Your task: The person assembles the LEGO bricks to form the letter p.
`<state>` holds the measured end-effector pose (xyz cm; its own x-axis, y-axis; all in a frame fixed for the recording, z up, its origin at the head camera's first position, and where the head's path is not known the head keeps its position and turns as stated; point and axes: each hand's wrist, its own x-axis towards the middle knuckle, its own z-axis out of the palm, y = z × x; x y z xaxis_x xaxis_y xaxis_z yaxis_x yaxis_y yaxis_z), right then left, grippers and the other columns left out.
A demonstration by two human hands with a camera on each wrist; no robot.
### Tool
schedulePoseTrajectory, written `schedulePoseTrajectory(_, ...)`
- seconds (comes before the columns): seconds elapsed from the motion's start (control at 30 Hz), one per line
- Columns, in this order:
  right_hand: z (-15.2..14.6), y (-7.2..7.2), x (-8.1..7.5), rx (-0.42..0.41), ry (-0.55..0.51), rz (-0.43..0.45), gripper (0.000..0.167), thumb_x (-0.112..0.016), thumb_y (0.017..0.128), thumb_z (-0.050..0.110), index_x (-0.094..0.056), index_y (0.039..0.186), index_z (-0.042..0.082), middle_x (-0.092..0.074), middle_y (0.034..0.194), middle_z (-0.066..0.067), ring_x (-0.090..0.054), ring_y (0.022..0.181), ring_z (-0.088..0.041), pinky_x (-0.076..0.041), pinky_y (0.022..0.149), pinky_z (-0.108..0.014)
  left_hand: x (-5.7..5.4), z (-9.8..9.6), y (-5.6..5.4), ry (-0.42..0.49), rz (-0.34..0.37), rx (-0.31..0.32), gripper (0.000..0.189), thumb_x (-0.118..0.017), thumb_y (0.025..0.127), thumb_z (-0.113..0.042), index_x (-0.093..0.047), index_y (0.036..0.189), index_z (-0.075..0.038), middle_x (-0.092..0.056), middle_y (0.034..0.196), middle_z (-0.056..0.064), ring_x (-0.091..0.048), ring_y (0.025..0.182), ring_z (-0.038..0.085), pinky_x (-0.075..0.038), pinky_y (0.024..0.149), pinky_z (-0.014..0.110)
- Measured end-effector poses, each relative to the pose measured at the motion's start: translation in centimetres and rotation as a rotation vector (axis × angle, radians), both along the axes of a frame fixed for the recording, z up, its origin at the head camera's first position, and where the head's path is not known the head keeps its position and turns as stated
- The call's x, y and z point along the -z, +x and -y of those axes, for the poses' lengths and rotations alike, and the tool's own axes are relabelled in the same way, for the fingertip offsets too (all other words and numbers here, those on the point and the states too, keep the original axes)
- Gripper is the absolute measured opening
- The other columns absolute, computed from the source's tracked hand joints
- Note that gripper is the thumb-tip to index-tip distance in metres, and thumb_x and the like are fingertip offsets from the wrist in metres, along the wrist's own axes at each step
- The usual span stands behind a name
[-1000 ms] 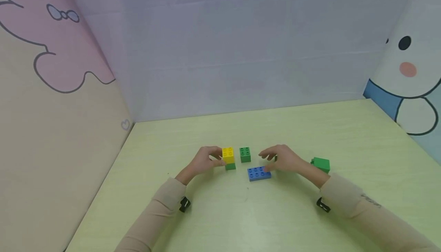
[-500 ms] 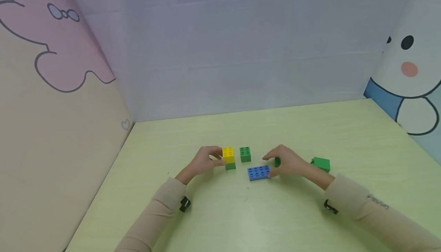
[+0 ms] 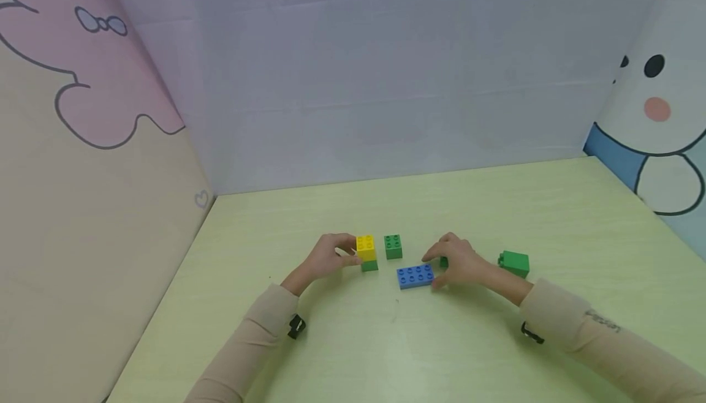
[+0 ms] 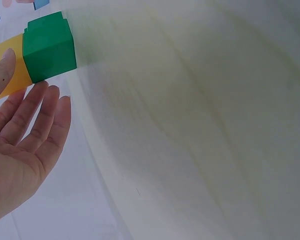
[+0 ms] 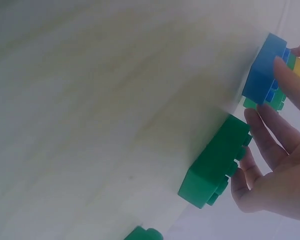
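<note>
"What's the left hand (image 3: 330, 257) doing?"
"Pinching the yellow block (image 3: 366, 249), stacked on 1 green block (image 3: 369, 266)."
"And the right hand (image 3: 461, 262)?"
"It curves about the blue block (image 3: 415, 277) on the table (image 3: 353, 348); I can't tell whether it pinches."
"Others?"
"3, all green: a small block (image 3: 393, 247) near the blue, a long block (image 5: 215, 161) beneath the right hand, a tipped block (image 3: 515, 263) beside that wrist."

No text can be read; the dark lettering (image 3: 602, 320) on the right sleeve (image 3: 612, 346) is too small and blurred.
</note>
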<state>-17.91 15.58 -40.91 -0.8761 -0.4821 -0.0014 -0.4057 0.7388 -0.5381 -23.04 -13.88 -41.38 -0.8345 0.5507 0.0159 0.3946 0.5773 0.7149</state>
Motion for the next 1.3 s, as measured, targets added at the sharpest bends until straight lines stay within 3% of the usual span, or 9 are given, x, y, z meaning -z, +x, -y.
schedulePoseTrajectory(0.3, 0.3, 0.0, 0.1, 0.007, 0.054, -0.048, 0.037, -0.083, 0.062, 0.020, -0.070, 0.095, 0.008, -0.062, 0.099, -0.004, -0.043, 0.097, -0.026, -0.034, 0.077, -0.044, -0.1, 0.0, 0.1, 0.003, 0.009, -0.010, 0.034, -0.071, 0.079, -0.014, -0.063, 0.110, -0.003, -0.064, 0.099, 0.006, -0.059, 0.086, 0.018, -0.050, 0.074, 0.030)
schedulePoseTrajectory(0.8, -0.1, 0.0, -0.6, 0.019, -0.042, 0.014, 0.035, -0.081, 0.066, 0.017, -0.070, 0.098, 0.008, -0.060, 0.095, -0.002, -0.043, 0.095, -0.025, -0.033, 0.078, -0.046, 0.1, 0.1, 0.1, 0.001, 0.011, -0.014, 0.033, -0.071, 0.079, -0.013, -0.063, 0.109, -0.003, -0.064, 0.099, 0.006, -0.059, 0.087, 0.018, -0.051, 0.074, 0.030)
schedulePoseTrajectory(1.0, -0.3, -0.2, -0.7, -0.018, -0.065, -0.027, 0.034, -0.080, 0.066, 0.014, -0.070, 0.098, 0.004, -0.063, 0.094, -0.003, -0.046, 0.089, -0.023, -0.037, 0.074, -0.039, 0.2, 0.1, 0.0, 0.000, 0.011, -0.015, 0.032, -0.071, 0.079, -0.012, -0.063, 0.109, -0.003, -0.064, 0.099, 0.006, -0.059, 0.087, 0.018, -0.051, 0.074, 0.030)
schedulePoseTrajectory(1.3, -1.0, -0.4, -0.8, -0.069, -0.112, -0.066, 0.034, -0.079, 0.068, 0.016, -0.069, 0.098, 0.001, -0.068, 0.095, -0.006, -0.056, 0.089, -0.026, -0.042, 0.079, -0.043, 0.0, 0.0, 0.1, -0.013, 0.014, -0.013, 0.034, -0.070, 0.080, -0.013, -0.062, 0.111, -0.002, -0.064, 0.100, 0.007, -0.059, 0.087, 0.018, -0.050, 0.075, 0.030)
